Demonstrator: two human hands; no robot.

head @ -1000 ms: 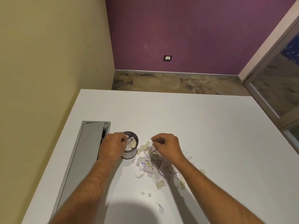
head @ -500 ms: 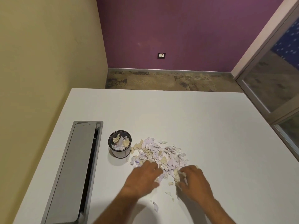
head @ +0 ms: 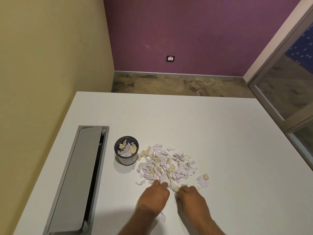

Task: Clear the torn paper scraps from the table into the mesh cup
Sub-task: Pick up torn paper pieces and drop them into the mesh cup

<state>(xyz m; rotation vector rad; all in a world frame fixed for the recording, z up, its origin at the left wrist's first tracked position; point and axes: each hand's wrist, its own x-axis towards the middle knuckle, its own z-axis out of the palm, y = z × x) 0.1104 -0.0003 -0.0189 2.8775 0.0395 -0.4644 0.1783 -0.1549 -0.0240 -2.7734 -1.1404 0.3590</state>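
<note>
Scraps (head: 126, 148) part-fill mesh cup (head: 126, 160); both hands' grip at the pile (head: 166, 164) unclear.

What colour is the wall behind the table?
Purple. The back wall shows best in the head view; the side wall on the left is yellowish.

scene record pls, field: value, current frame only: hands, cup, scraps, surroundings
left hand: at near edge of the pile, fingers curled onto scraps
right hand: beside it, fingers curled at scraps; grip not clear
mesh cup: upright, left of the pile, partly filled with scraps
paper scraps: most loose in a pile on the table
stray scrap: near the wrists
cable tray: left of cup, lid ajar
</note>
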